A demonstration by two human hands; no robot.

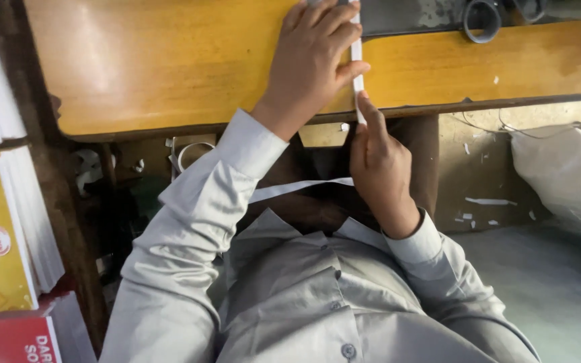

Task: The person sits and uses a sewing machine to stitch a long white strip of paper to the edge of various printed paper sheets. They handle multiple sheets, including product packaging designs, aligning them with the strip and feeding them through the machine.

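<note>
A long white strip (356,50) lies across the yellow wooden table (169,67) and hangs over its near edge. My left hand (311,60) rests on the tabletop, with fingers and thumb pressing the strip down. Just below the table edge, my right hand (379,165) pinches the strip with its forefinger pointing up along it. The loose end of the strip (297,187) trails left from that hand across my lap. Both grey sleeves reach in from the bottom.
Stacks of flat yellow and red cartons (1,235) stand at the left. Dark tape rings (482,20) lie at the table's far side. A white sack (566,175) sits on the floor at right, with paper scraps (489,201) nearby. A pale ring (193,153) lies under the table.
</note>
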